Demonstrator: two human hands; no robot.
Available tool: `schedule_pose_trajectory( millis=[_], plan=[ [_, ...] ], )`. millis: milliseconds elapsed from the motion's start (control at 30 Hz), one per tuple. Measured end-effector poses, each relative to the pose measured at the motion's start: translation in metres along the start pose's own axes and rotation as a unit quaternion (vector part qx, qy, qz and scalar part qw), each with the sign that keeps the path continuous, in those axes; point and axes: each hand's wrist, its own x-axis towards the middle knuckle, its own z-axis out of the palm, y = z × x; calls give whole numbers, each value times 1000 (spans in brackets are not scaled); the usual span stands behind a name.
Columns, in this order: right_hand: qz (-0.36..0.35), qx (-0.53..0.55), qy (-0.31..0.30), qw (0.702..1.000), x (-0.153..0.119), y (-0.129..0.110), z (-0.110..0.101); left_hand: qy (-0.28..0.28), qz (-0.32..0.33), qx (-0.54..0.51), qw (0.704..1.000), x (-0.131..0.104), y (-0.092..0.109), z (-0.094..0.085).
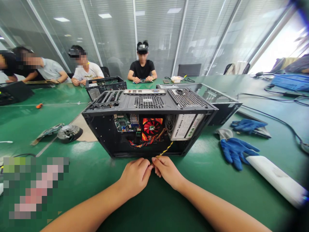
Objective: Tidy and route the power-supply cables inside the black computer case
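A black computer case [149, 111] lies in front of me with its side open. Inside are a green motherboard [124, 123], a red fan [152, 127] and a power supply [187, 126] with a white label. From the power supply a yellow-and-black cable [166, 150] runs out to my hands. My left hand [136, 175] is closed at the cable's lower end, just before the case's near edge. Right against it, my right hand [166, 170] pinches the same cable between thumb and fingers. The cable's end is hidden in the fingers.
Blue gloves [238, 149] and a long white object [275, 178] lie to the right. On the left are a round dark metal part [69, 132] and a circuit board [47, 132]. Another open case [219, 104] stands behind. Several people sit across the green table [79, 170].
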Motion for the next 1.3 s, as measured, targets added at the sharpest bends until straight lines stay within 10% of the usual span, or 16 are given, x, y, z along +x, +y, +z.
schedule_pose_trajectory(
  millis=[300, 567, 633, 800, 933, 1100, 1300],
  plan=[
    [5, 26, -11, 1000, -1, 1, -1, -16, -92, -152, 984, 6, 0, -2],
    [-25, -6, -26, 999, -1, 5, -1, -147, -338, -554, 747, 17, -3, 1],
    [-18, -1, -21, 1000, -2, 4, 0, -146, -335, -540, 758, 16, -3, 0],
    [-16, 7, 1, 1000, -1, 1, 0, -39, -164, -260, 951, 10, 2, -3],
    [-26, 2, 3, 1000, -1, 0, 0, -3, -59, -114, 992, 3, 6, -5],
    [-33, -19, 0, 999, -2, 1, -1, -51, -135, -217, 965, 7, 3, -2],
    [-30, -30, -15, 999, -2, -1, 0, -156, -312, -488, 800, 16, -2, 2]
  ],
)
